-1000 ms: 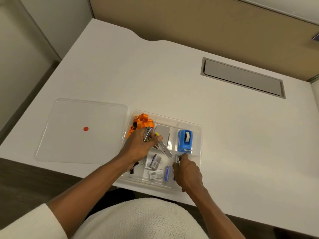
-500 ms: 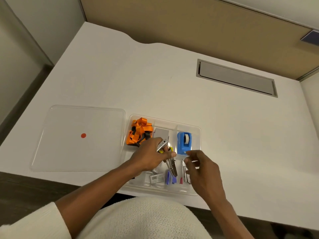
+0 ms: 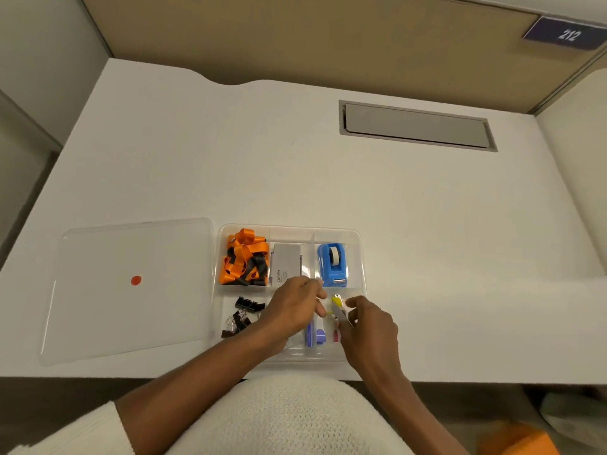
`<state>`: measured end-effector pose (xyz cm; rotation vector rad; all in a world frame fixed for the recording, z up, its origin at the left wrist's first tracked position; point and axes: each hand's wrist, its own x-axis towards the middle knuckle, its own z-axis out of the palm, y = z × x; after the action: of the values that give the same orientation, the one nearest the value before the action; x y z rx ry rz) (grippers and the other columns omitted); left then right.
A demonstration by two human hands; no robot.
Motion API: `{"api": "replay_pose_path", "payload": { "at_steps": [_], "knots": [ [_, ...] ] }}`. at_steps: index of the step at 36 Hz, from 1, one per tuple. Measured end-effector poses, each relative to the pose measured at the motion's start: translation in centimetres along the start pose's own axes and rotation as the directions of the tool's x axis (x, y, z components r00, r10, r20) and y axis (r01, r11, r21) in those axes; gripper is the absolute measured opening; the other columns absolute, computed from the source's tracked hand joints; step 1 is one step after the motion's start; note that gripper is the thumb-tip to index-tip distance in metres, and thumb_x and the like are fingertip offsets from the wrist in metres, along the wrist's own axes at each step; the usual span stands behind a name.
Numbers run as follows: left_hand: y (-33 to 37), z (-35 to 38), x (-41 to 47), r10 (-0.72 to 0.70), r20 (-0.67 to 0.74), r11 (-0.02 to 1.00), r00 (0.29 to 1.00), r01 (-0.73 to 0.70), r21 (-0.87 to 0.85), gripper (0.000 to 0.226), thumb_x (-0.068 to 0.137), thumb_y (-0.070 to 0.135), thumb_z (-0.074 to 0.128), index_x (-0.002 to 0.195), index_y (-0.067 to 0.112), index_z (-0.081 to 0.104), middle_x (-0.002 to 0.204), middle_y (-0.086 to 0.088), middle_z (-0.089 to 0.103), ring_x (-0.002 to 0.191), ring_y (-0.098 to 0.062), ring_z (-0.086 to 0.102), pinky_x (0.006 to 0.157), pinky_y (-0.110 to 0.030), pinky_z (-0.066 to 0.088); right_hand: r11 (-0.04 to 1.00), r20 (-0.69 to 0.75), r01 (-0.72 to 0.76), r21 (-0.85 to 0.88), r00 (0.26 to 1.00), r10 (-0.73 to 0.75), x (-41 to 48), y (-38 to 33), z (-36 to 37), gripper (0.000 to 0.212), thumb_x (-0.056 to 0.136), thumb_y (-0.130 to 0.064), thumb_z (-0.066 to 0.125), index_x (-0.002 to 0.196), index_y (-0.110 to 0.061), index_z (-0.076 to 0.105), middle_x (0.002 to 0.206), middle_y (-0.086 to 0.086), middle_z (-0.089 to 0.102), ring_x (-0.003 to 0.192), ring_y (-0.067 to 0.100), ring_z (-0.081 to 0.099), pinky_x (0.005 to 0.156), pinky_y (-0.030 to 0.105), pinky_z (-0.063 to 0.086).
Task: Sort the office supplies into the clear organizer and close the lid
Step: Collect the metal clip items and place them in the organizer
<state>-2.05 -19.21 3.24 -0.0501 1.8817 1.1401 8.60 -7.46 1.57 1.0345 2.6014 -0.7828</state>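
The clear organizer [image 3: 358, 238] lies near the desk's front edge. Its back row holds an orange lanyard [image 3: 244, 261], a grey box [image 3: 285, 266] and a blue tape dispenser [image 3: 332, 265]. Black binder clips [image 3: 244, 315] lie front left and small purple items [image 3: 315, 335] front middle. My right hand [image 3: 369, 330] pinches a yellow-tipped metal tool [image 3: 338, 308] over the front right compartment. My left hand [image 3: 294, 308] hovers just left of the tool with its fingers loosely apart, covering the middle compartments. The clear lid [image 3: 131, 310], marked with a red dot, lies flat to the organizer's left.
A grey cable hatch [image 3: 417, 126] is set into the white desk [image 3: 460, 257] at the back right. Tan partition walls rise behind the desk, and the desk's front edge runs just below the organizer.
The metal tool has passed from my left hand to my right hand and moved right. The binder clips, earlier hidden by my left arm, now show.
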Motion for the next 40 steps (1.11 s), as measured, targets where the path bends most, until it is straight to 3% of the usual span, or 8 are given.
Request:
{"api": "replay_pose_path", "payload": {
  "at_steps": [6,11,13,16,21,30,36,40],
  "knots": [
    [-0.1,1.1,-0.4,-0.022,0.012,0.983,1.000,0.020,0.183,0.022,0.101,0.022,0.057,0.097,0.006,0.071,0.092,-0.016,0.076,0.080,-0.025,0.074,0.068,-0.036,0.056,0.982,-0.045,0.157,-0.105,0.986,-0.162,-0.6,0.0,2.8,0.047,0.084,-0.017,0.081,0.125,-0.015,0.060,0.104,0.005,0.069,0.071,0.022,0.067,0.063,0.034,0.058],
    [-0.3,1.5,-0.1,0.084,-0.075,0.907,0.994,-0.045,0.419,0.028,0.089,0.031,0.076,0.081,0.004,0.074,0.077,-0.012,0.074,0.076,-0.024,0.075,0.075,-0.044,0.061,0.943,-0.065,0.264,-0.201,0.957,-0.282,-0.9,0.8,1.8,0.021,0.079,-0.019,0.085,0.090,-0.016,0.067,0.066,-0.002,0.063,0.042,0.014,0.048,0.041,0.020,0.023],
    [-0.1,1.7,0.1,0.127,-0.109,0.867,0.986,-0.057,0.494,0.036,0.085,0.036,0.080,0.078,0.001,0.072,0.076,-0.014,0.073,0.073,-0.025,0.072,0.071,-0.040,0.059,0.940,-0.043,0.284,-0.190,0.954,-0.297,-0.6,1.8,1.3,0.021,0.076,-0.012,0.088,0.078,-0.018,0.069,0.060,-0.004,0.065,0.042,0.011,0.051,0.039,0.018,0.030],
    [-0.2,2.2,0.7,0.160,-0.136,0.822,0.978,-0.056,0.567,0.036,0.083,0.038,0.081,0.069,0.010,0.063,0.065,-0.006,0.063,0.061,-0.019,0.060,0.071,-0.036,0.057,0.977,0.003,0.195,-0.089,0.981,-0.195,-0.2,3.2,-0.2,0.007,0.095,-0.014,0.071,0.097,-0.018,0.076,0.082,-0.002,0.077,0.067,0.013,0.069,0.066,0.030,0.059],
    [-0.3,3.7,1.7,0.169,-0.147,0.819,0.975,-0.057,0.571,0.038,0.081,0.045,0.086,0.086,0.011,0.069,0.078,-0.004,0.070,0.075,-0.019,0.071,0.077,-0.038,0.062,0.990,-0.029,0.055,0.133,0.998,-0.052,0.2,4.8,-2.2,0.015,0.099,-0.019,0.067,0.112,-0.018,0.076,0.095,-0.003,0.079,0.075,0.010,0.074,0.083,0.030,0.063],
    [0.0,7.5,2.3,0.221,-0.175,0.815,0.960,-0.083,0.573,0.037,0.084,0.045,0.083,0.087,0.011,0.069,0.082,-0.006,0.068,0.078,-0.021,0.070,0.070,-0.030,0.055,0.996,-0.054,0.059,0.064,0.997,-0.056,0.4,5.7,-1.7,0.012,0.095,-0.034,0.071,0.105,-0.028,0.074,0.093,-0.011,0.077,0.069,0.004,0.065,0.066,0.013,0.045],
    [-0.4,7.7,2.5,0.276,-0.202,0.738,0.940,-0.072,0.671,0.024,0.091,0.031,0.079,0.105,0.013,0.072,0.099,-0.005,0.072,0.089,-0.021,0.070,0.082,-0.032,0.061,0.990,-0.106,0.131,0.051,0.986,-0.125,0.1,6.3,-1.1,0.018,0.092,-0.031,0.074,0.109,-0.025,0.072,0.105,-0.008,0.069,0.076,0.007,0.065,0.067,0.017,0.046],
    [-1.1,7.2,1.7,0.303,-0.216,0.692,0.928,-0.058,0.719,0.009,0.092,0.024,0.076,0.099,0.018,0.076,0.091,-0.001,0.074,0.082,-0.019,0.072,0.080,-0.037,0.064,0.981,-0.091,0.185,0.055,0.979,-0.180,0.2,6.6,-0.7,0.028,0.090,-0.030,0.076,0.116,-0.028,0.066,0.117,-0.006,0.062,0.085,0.007,0.066,0.070,0.021,0.052]
  ]
}}
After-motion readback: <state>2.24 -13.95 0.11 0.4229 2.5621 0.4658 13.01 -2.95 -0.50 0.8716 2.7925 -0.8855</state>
